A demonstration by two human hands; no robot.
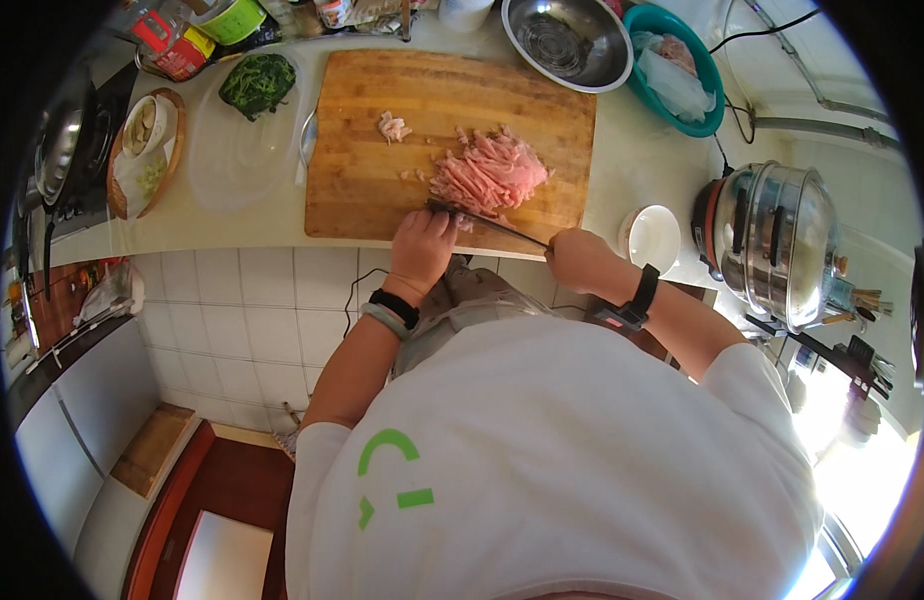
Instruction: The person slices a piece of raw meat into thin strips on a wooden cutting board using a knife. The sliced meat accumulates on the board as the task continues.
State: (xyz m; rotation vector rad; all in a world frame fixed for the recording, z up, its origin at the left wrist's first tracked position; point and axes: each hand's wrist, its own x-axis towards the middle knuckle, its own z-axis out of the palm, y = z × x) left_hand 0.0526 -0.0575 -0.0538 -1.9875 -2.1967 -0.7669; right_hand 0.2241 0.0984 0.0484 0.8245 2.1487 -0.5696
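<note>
A wooden cutting board point(372, 172) lies on the counter before me. My right hand point(588, 261) grips the handle of a kitchen knife point(507, 229), whose blade reaches left over the board's near edge. My left hand point(424, 241) rests at that edge with its fingertips by the blade's far end; a small piece of meat shows beside them, and what lies under the fingers is hidden. Just beyond the blade is a pile of raw pink meat strips point(492, 171). A small clump of pale trimmings point(393, 127) sits apart, to the pile's upper left.
Left of the board are leafy greens point(258, 84) on a translucent plastic lid or tray point(229, 169) and an oval tray point(178, 127) with a small bowl. Rightward are a steel basin point(518, 30), a teal basin point(713, 45), a white bowl point(654, 238) and a steamer pot point(762, 240).
</note>
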